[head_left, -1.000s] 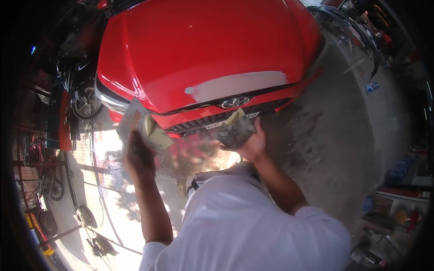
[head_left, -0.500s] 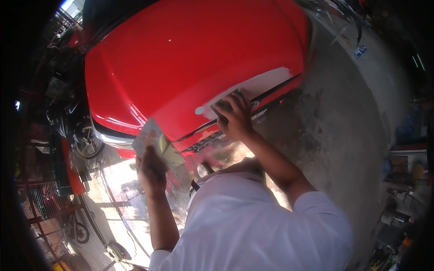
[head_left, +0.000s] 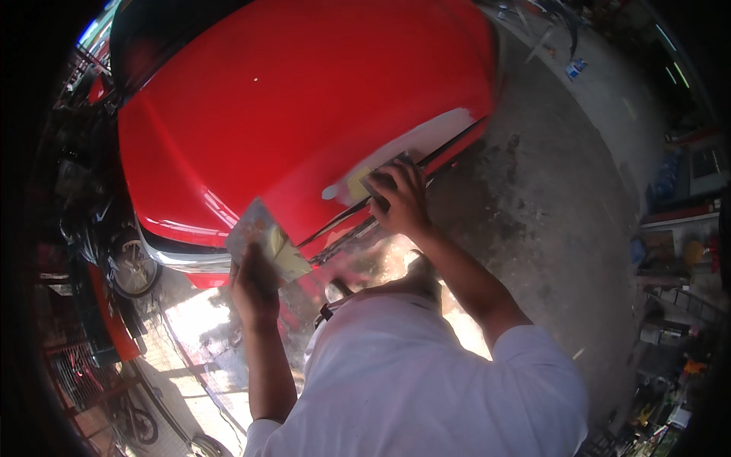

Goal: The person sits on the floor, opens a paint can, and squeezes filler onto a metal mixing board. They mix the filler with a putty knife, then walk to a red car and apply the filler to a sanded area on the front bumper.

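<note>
My left hand (head_left: 256,288) grips a flat grey mixing plate (head_left: 245,228) smeared with pale yellow putty (head_left: 285,255). The plate is held close to the front edge of a red car hood (head_left: 304,99). In my right hand (head_left: 402,199) is a dark, flat putty spreader (head_left: 375,183), pressed to the hood near its front edge. A dab of yellow putty (head_left: 357,183) lies beside the spreader, on a long grey patch (head_left: 438,135) that runs along that edge. My right fingers hide part of the spreader.
Past the car's left front corner stands a motorcycle wheel (head_left: 135,266). A blue-and-white packet (head_left: 576,68) lies on the floor at the far right. Shelves and clutter (head_left: 674,327) line the right side. The concrete floor (head_left: 548,228) has dark stains.
Yellow putty now shows on the grey patch beside my right hand, where none was visible before. The spreader has tilted slightly. My left hand still holds the plate, and the view has shifted.
</note>
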The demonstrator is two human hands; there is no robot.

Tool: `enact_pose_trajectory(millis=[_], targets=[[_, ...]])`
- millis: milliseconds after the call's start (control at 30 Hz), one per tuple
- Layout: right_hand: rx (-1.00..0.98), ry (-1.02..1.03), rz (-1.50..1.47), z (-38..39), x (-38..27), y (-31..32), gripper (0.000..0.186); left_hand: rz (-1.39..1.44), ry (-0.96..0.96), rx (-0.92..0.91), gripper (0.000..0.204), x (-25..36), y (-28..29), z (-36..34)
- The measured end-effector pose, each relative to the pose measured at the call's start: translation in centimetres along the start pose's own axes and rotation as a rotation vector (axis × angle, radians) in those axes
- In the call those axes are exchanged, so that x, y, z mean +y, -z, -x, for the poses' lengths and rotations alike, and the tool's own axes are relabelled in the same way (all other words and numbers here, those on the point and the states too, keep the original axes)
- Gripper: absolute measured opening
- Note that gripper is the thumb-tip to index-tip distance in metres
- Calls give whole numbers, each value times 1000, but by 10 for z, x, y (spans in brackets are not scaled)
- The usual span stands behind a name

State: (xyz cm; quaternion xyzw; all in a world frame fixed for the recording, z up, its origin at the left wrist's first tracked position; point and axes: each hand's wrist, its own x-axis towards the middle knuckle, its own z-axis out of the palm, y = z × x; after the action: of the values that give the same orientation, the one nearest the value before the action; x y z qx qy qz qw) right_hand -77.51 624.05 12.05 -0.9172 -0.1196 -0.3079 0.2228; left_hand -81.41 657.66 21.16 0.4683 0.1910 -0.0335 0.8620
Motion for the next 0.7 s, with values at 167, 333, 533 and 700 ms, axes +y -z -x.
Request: enact_pose_trajectory(millis=[167,333,533,700], targets=[[-53,21,1,20,18,-21,51,-7,-18,-44,37,-11,-25,9],[-135,24,13,47,40,4,51,6,-55,25,35,-22,-40,23],[-16,21,22,-21,66,8,46,7,-76,102,23,-27,-95,41],[-52,60,-37,24,78,2,47,-44,-120,86,22,-31,-112,43]])
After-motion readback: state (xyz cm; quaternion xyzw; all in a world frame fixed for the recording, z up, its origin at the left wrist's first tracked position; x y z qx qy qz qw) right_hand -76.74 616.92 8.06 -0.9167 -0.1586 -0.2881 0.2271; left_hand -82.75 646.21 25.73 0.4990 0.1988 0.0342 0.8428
